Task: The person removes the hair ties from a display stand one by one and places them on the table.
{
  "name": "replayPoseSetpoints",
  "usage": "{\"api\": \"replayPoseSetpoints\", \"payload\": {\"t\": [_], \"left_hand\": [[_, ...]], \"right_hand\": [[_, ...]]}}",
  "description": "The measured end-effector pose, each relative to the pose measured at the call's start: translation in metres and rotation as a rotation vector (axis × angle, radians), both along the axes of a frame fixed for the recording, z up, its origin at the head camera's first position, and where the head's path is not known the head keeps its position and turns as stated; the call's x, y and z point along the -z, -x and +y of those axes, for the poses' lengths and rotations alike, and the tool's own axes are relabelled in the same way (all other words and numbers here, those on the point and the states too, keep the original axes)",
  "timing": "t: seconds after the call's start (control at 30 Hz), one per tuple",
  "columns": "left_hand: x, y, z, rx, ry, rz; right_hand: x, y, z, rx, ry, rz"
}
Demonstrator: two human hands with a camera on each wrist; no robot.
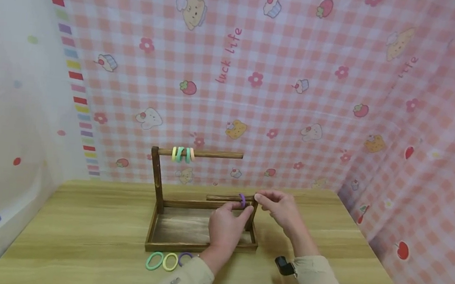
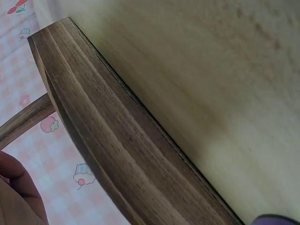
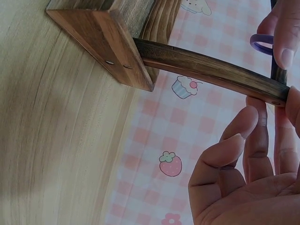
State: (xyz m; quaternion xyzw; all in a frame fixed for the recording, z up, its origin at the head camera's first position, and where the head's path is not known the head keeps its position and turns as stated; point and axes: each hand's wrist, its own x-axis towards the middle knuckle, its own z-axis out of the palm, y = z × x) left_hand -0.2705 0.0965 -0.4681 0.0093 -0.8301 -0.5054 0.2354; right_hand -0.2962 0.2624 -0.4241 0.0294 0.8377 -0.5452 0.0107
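A wooden stand has a tray base, a tall left post and a short right post. On the lower rod, near the short post, hangs a purple hair tie. My left hand pinches that hair tie between thumb and fingers. At the top of the short post, my right hand grips the wood with its fingertips. Several hair ties in yellow, green and peach hang on the upper rod, left of its middle.
In front of the base lie a green hair tie, a yellow one and a purple one, the last partly hidden by my left sleeve. The wooden table meets a pink checked cloth behind the stand.
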Motion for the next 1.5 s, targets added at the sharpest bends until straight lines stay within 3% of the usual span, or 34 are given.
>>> {"api": "replayPoseSetpoints", "payload": {"t": [0.3,0.57,1.0,1.5], "left_hand": [[0.004,0.004,0.003,-0.07,0.008,0.1],[0.007,0.005,-0.003,-0.07,-0.003,0.165],[0.011,0.005,-0.027,-0.102,-0.003,0.199],[0.012,0.002,-0.049,-0.103,-0.013,0.178]], "right_hand": [[-0.003,-0.002,-0.003,0.0,0.013,0.016],[0.0,-0.001,-0.001,-0.001,0.017,0.029],[0.002,0.0,-0.001,0.01,0.02,-0.001],[0.001,0.0,0.0,-0.005,0.009,-0.006]]}}
